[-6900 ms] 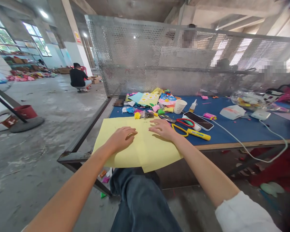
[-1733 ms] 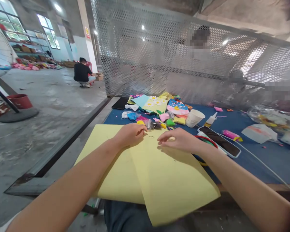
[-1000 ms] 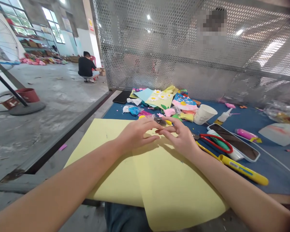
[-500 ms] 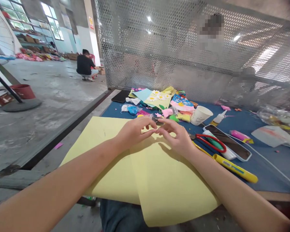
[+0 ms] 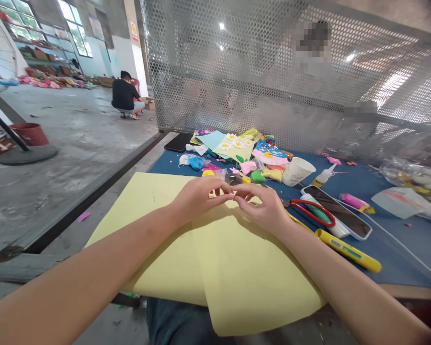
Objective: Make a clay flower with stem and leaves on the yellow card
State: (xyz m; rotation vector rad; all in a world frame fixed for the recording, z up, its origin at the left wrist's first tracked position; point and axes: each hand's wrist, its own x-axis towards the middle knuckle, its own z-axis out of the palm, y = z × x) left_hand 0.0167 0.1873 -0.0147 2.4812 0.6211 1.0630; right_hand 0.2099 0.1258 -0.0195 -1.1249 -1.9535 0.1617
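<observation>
Both hands have drawn inward since the earlier frame, when they lay flat and apart: the left hand (image 5: 201, 199) and the right hand (image 5: 264, 206) now curve up with their fingertips (image 5: 230, 193) meeting just above the paper. Neither is clenched, and whether the fingertips pinch some tiny piece between them is too small to tell. Directly beneath the palms lie the overlapping pale yellow card sheets (image 5: 244, 273), smooth and matte, with one sheet's straight edge crossing the other; they hang past the edge of the tabletop toward the person's denim-covered knee (image 5: 175, 321). Beyond the fingertips, on the dark blue tabletop (image 5: 391, 244), sits a heap of foam craft pieces around a green card with white daisies (image 5: 233, 146). Just beside the right hand are red-handled scissors (image 5: 312, 212) and a yellow utility knife (image 5: 348, 257), with a black smartphone (image 5: 335, 211) past them. Further along stand a white paper cup (image 5: 298, 171) and a white glue bottle (image 5: 323, 176). A perforated metal screen (image 5: 237, 62) rises behind the tabletop, and out on the concrete floor (image 5: 75, 191) a person in black (image 5: 124, 93) crouches well apart.
</observation>
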